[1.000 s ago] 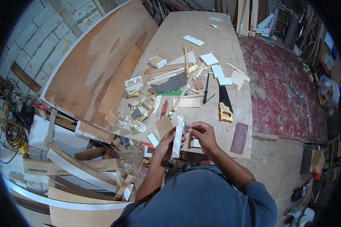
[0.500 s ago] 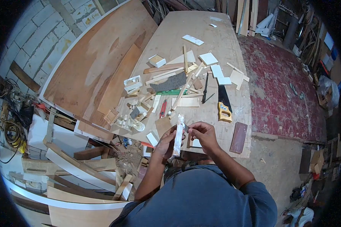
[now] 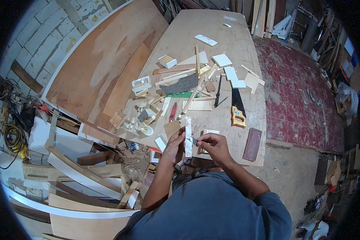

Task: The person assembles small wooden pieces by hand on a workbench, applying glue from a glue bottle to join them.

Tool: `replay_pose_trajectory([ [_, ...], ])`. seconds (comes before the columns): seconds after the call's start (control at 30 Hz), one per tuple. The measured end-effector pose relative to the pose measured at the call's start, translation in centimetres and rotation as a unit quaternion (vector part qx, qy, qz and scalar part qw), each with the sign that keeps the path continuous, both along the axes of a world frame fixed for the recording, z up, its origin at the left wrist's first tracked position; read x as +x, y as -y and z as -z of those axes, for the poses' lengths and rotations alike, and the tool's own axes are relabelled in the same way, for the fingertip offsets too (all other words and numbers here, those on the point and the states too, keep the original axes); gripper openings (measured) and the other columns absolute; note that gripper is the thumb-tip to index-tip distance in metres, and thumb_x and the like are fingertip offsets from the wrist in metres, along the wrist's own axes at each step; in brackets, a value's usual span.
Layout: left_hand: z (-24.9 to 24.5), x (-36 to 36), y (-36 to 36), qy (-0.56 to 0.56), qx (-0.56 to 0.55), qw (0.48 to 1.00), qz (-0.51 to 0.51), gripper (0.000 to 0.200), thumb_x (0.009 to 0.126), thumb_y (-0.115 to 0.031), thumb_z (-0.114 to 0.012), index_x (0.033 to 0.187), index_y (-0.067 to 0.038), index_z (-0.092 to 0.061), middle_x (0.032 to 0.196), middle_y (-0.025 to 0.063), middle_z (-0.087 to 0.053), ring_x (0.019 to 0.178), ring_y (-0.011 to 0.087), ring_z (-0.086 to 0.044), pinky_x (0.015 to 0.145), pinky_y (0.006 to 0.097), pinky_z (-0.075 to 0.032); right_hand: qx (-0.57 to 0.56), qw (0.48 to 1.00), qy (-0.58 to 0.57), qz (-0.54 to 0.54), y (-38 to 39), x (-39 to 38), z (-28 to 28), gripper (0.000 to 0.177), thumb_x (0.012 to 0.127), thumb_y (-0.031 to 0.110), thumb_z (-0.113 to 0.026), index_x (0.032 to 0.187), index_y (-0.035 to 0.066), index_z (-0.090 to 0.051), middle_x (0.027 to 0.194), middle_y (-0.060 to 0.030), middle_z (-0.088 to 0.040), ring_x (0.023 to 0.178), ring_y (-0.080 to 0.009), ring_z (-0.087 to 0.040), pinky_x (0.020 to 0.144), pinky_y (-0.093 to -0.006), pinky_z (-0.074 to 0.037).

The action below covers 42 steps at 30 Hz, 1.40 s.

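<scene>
Upright in front of my chest is a narrow white-coated piece [image 3: 188, 136], its face patchy and smeared. My left hand [image 3: 173, 148] grips it from the left side. Pinched between the fingertips of my right hand [image 3: 216, 148] is a small dark flat piece [image 3: 195, 141], its edge right at the white piece's right side. What kind of tool the dark piece is, I cannot tell. Just beyond the hands lie a brown square board [image 3: 173, 128] and a red utility knife [image 3: 173, 112].
The wooden table [image 3: 224, 138] carries a heap of wood strips, grey sandpaper [image 3: 181, 84] and white blocks. A yellow-handled handsaw [image 3: 238, 117] and a dark red block [image 3: 252, 144] lie to the right. A large plywood sheet [image 3: 88, 72] leans at the left, above stacked offcuts.
My right hand has moved slightly down with the dark piece, which sits lower along the white piece. The white piece has turned a little and stands straighter. The view has shifted slightly.
</scene>
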<state>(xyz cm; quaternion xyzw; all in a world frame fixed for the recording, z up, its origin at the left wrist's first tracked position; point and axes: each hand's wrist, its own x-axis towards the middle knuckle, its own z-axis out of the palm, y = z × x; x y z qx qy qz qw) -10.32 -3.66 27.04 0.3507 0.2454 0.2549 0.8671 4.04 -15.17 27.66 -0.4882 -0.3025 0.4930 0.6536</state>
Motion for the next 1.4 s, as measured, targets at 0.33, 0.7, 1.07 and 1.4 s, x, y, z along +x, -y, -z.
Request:
replay_pose_trajectory([
  [0.33,-0.9,-0.6,-1.0,0.007,0.011,0.999,0.049,0.037,0.098,-0.019,-0.051,0.131,-0.002,-0.048,0.113,0.0091,-0.063,0.099,0.0177,-0.063,0.086,0.0336,-0.052,0.121,0.911,0.382,0.097,-0.7,1.6,-3.1,0.024,0.077,-0.004,-0.069,0.099,0.003,-0.068,0.088,-0.0091,-0.064,0.078,-0.0167,-0.064,0.067,-0.0275,-0.052],
  [0.7,-0.8,-0.6,-1.4,-0.062,-0.031,0.997,-0.019,0.028,0.098,-0.027,-0.053,0.111,-0.004,-0.062,0.090,0.0050,-0.066,0.076,0.0131,-0.063,0.067,0.0255,-0.051,0.264,0.815,0.515,0.021,0.8,-0.8,-4.0,0.028,0.069,-0.006,-0.068,0.095,0.005,-0.069,0.086,-0.0084,-0.062,0.075,-0.0251,-0.064,0.065,-0.0332,-0.054],
  [1.07,0.6,-0.6,-1.7,0.012,-0.024,0.999,-0.033,0.043,0.098,-0.027,-0.052,0.133,-0.001,-0.047,0.106,0.0039,-0.061,0.084,0.0116,-0.061,0.069,0.0236,-0.052,0.028,0.997,-0.067,-0.011,-0.9,-0.5,-0.2,0.009,0.088,0.002,-0.065,0.096,-0.002,-0.061,0.081,-0.0073,-0.064,0.071,-0.0143,-0.064,0.068,-0.0303,-0.057],
  [1.4,1.3,-0.4,-1.9,0.005,-0.020,1.000,-0.013,0.043,0.098,-0.026,-0.053,0.132,-0.001,-0.047,0.105,0.0046,-0.062,0.088,0.0133,-0.062,0.076,0.0266,-0.051,0.010,0.990,-0.139,-0.032,-1.0,-1.1,0.8,0.012,0.088,-0.002,-0.063,0.100,-0.005,-0.061,0.086,-0.0088,-0.064,0.074,-0.0153,-0.065,0.071,-0.0296,-0.057],
])
